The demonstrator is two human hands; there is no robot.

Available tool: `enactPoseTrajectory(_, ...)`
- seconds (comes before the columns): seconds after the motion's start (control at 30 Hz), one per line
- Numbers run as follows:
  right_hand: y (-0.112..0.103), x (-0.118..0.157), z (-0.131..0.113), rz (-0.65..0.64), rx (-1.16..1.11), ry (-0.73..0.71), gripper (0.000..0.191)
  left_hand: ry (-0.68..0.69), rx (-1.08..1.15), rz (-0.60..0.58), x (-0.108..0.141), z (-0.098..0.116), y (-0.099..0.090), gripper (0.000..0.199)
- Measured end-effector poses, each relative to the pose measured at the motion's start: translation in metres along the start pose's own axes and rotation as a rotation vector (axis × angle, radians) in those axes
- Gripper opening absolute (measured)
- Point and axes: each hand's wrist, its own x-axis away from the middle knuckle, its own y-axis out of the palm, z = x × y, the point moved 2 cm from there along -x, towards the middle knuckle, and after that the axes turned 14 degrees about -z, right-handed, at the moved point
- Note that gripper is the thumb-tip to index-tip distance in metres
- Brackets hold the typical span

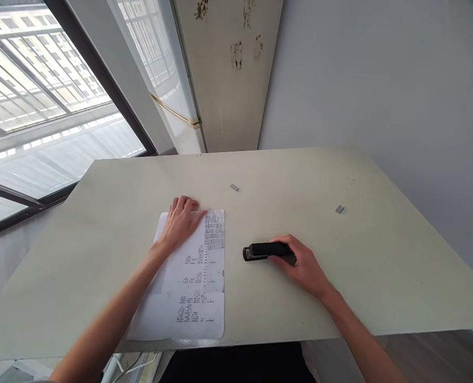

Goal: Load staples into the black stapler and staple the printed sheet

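Printed paper sheets (196, 282) lie near the table's front edge, left of centre, with small dark print on their right part. My left hand (180, 221) rests on their top edge, fingers spread and holding nothing. To the right of the paper, a black stapler (270, 249) points left on the table. My right hand (300, 261) is wrapped round its right end, thumb on the near side and fingers on the far side. A gap of bare table separates the stapler from the sheets.
Two small grey staple strips lie on the pale table (100, 213), one (234, 187) beyond the paper and another (340, 209) to the right. Behind the table stand a fridge (232, 96) and a grey wall (372, 80). A window (40, 85) is at the left.
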Motion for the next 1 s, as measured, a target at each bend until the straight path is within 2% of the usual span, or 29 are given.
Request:
enactPoseTrajectory(0.07,0.001,0.001,0.001,-0.003,0.004,0.004,0.026,-0.055,0.019,0.006,0.002,-0.008,0.003,0.033)
enactPoseTrajectory(0.17,0.001,0.003,0.001,-0.007,-0.002,0.012,0.025,-0.086,0.104,-0.009,0.001,-0.006,0.010,0.034)
enactPoseTrajectory(0.47,0.001,0.001,-0.004,-0.001,0.012,0.001,0.024,-0.028,0.229,-0.096,-0.010,0.027,0.025,0.036)
enactPoseTrajectory(0.77,0.002,0.001,-0.002,-0.005,-0.007,0.013,0.025,-0.027,0.264,-0.047,-0.016,0.056,0.046,0.040)
enactPoseTrajectory(0.9,-0.001,0.003,0.003,-0.017,-0.085,0.027,0.030,-0.021,0.291,0.001,-0.012,0.068,0.043,0.026)
enactPoseTrajectory(1.0,-0.007,0.004,0.004,0.019,-0.196,0.045,0.035,0.093,0.304,0.025,0.003,0.072,0.030,0.028)
